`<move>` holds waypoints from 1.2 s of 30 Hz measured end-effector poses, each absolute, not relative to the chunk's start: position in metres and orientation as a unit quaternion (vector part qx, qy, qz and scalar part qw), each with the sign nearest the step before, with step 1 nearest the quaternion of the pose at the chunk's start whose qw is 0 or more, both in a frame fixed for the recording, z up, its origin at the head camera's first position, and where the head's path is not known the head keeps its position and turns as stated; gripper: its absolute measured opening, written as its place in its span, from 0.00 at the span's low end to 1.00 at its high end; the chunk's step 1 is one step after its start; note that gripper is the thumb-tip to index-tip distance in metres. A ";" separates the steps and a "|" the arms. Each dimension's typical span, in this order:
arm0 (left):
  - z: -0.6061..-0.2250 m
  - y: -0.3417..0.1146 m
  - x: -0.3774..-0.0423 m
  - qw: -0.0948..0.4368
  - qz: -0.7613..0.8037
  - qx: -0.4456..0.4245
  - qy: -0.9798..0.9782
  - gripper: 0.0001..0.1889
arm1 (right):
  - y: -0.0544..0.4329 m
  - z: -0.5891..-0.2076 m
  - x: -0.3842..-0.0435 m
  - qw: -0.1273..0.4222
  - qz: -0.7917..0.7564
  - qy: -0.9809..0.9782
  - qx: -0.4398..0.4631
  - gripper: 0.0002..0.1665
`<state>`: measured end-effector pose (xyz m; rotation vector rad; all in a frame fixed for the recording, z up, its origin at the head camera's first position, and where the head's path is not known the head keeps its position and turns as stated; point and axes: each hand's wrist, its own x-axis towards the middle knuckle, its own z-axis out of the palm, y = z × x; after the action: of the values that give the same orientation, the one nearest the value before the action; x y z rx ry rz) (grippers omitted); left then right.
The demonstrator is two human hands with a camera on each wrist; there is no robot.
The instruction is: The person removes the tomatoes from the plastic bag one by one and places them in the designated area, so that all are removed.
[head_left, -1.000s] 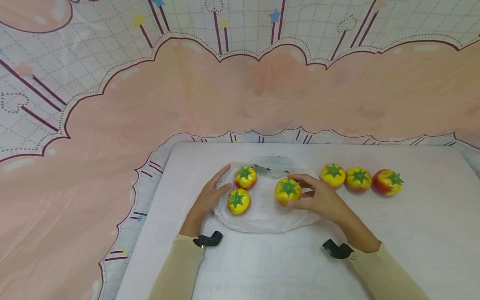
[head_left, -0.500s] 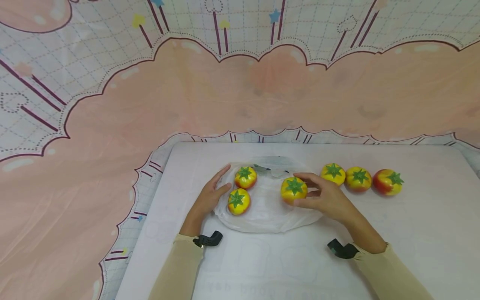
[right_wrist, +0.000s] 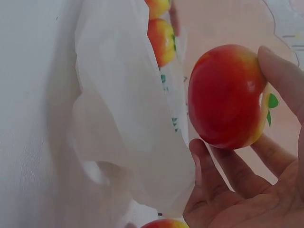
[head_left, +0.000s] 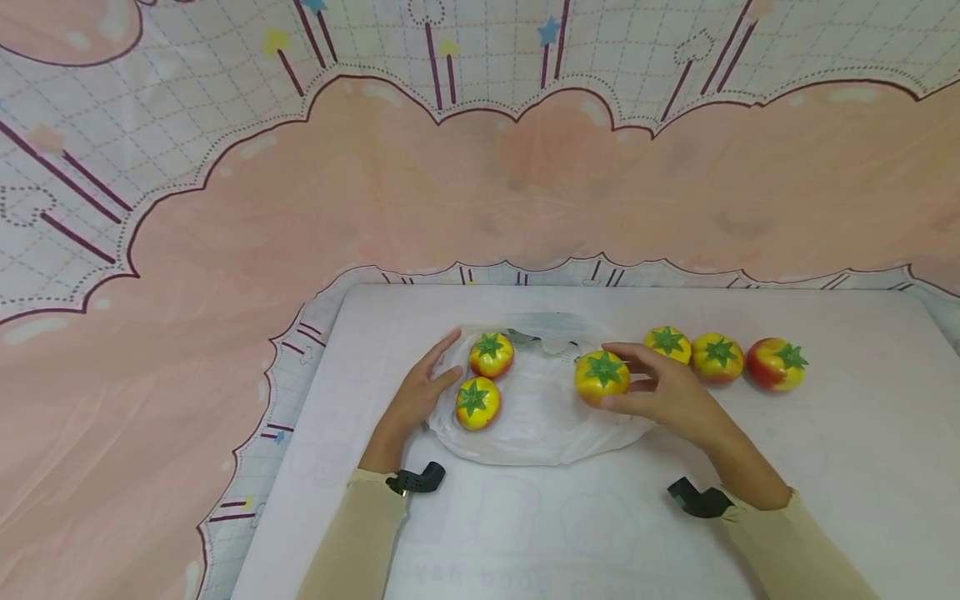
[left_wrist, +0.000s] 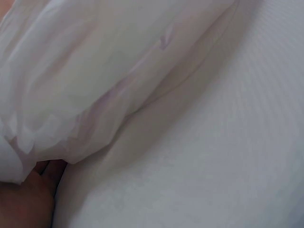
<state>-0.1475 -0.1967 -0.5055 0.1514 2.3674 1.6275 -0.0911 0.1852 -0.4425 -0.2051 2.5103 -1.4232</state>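
My right hand (head_left: pixel 663 392) holds a yellow-red toy tomato (head_left: pixel 602 377) with a green star-shaped stem, thumb and fingers round its side. In the head view the tomato overlaps the right part of a white plastic bag (head_left: pixel 540 433). From the right wrist view, the tomato's red underside (right_wrist: pixel 225 97) shows above the bag's raised edge (right_wrist: pixel 123 95). Two more toy tomatoes, a rear one (head_left: pixel 491 356) and a front one (head_left: pixel 477 403), sit at the left in the bag's mouth. My left hand (head_left: pixel 420 392) rests at the bag's left side, fingers extended and partly behind the plastic.
To the right of the bag, three toy tomatoes stand in a row: one (head_left: pixel 667 347) partly behind my right hand, a middle one (head_left: pixel 717 359) and a redder one (head_left: pixel 776 365). The white table (head_left: pixel 847 467) meets a patterned cloth backdrop (head_left: pixel 450 200) at its far edge.
My right hand has shifted steadily to the right with the toy tomato, towards the bag's right side. My left hand and the other tomatoes have stayed in place.
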 end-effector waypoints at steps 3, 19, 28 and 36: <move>-0.506 -0.197 -0.148 0.133 0.560 0.051 0.816 0.30 | 0.188 -0.441 -0.090 0.119 -0.479 0.867 -0.068 0.46; -0.506 -0.196 -0.147 0.137 0.557 0.042 0.818 0.29 | 0.208 -0.440 -0.085 0.122 -0.500 0.856 -0.042 0.46; -0.505 -0.196 -0.147 0.139 0.552 0.041 0.821 0.29 | 0.221 -0.443 -0.082 0.123 -0.509 0.851 -0.038 0.47; -0.505 -0.196 -0.147 0.141 0.556 0.039 0.818 0.29 | 0.233 -0.443 -0.079 0.111 -0.516 0.848 -0.042 0.46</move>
<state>-0.1468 -0.1961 -0.5046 0.1112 2.3632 1.6050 -0.0792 0.2332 -0.4431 -0.1231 2.4914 -1.5167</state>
